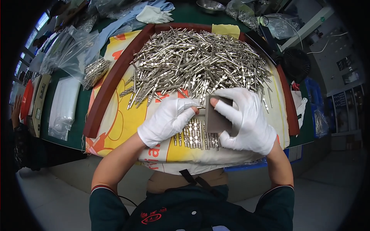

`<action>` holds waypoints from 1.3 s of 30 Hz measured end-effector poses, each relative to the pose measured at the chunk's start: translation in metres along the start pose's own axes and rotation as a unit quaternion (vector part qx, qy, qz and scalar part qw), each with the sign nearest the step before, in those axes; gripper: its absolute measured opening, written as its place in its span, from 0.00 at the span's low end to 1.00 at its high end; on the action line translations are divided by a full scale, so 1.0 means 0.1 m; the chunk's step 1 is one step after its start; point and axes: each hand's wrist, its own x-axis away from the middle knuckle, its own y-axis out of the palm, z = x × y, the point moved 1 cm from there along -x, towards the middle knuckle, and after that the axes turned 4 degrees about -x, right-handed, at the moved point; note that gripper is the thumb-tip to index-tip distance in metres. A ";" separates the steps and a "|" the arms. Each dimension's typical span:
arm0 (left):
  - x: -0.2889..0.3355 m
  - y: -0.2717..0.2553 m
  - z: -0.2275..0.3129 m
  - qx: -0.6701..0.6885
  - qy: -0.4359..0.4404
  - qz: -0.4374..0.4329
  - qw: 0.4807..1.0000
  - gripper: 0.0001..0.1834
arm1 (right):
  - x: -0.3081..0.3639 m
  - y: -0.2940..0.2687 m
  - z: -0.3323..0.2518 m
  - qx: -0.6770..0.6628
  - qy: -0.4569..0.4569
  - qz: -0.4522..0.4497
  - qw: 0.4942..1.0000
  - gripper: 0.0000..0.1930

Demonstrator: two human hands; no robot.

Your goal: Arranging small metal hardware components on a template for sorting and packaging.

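My left hand (169, 118), in a white glove with bare fingertips, pinches a small metal pin (201, 107). The pin's right end meets the side of a dark grey-brown rectangular block (216, 120). Around that block my right hand (250, 121) is closed, also in a white glove, with its thumb along the near side and a bare fingertip at the top. Below the hands, several metal pins (194, 134) lie side by side in a row on the printed cloth (154, 131). Beyond them spreads a large heap of similar shiny metal pins (200, 57).
A dark red wooden frame (111, 88) borders the cloth on three sides. At left are a bag of pins (96, 71), clear plastic bags (63, 107) and a scale (38, 106). A black fan (296, 63) stands at right. White gloves (154, 14) and a metal bowl (211, 5) lie at the back.
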 end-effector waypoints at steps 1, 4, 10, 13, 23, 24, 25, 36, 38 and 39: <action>0.04 0.00 -0.06 -0.006 0.046 0.021 0.999 0.10 | -0.07 0.00 0.07 0.033 0.015 0.026 0.999 0.31; 0.02 -0.01 -0.03 -0.036 0.068 0.010 0.997 0.10 | -0.08 -0.16 0.30 0.111 0.062 0.072 0.989 0.29; 0.01 -0.04 -0.10 -0.066 0.020 -0.048 0.996 0.09 | -0.10 -0.10 0.26 0.041 0.057 0.013 0.997 0.28; -0.03 -0.05 -0.11 -0.084 0.048 -0.023 0.995 0.10 | -0.07 -0.19 0.18 -0.004 0.024 0.022 0.999 0.28; 0.01 0.00 -0.10 -0.045 0.085 0.000 0.995 0.10 | 0.09 -0.27 0.44 -0.041 0.113 0.070 0.990 0.31; 0.01 0.00 -0.11 -0.053 0.115 0.004 0.992 0.10 | 0.11 -0.27 0.45 -0.033 0.119 0.067 0.990 0.31; 0.00 0.02 -0.12 -0.052 0.116 0.003 0.992 0.10 | 0.14 -0.28 0.45 -0.022 0.127 0.064 0.990 0.31; 0.01 0.02 -0.04 -0.018 0.047 -0.039 0.998 0.11 | 0.12 -0.20 -0.10 0.009 0.016 0.035 0.999 0.30; 0.05 0.00 0.02 -0.020 0.036 -0.054 0.998 0.11 | 0.04 -0.12 -0.26 0.006 -0.012 -0.017 1.000 0.29; 0.06 -0.01 0.03 -0.021 0.028 -0.069 0.997 0.12 | 0.02 -0.09 -0.16 -0.008 -0.008 -0.004 1.000 0.29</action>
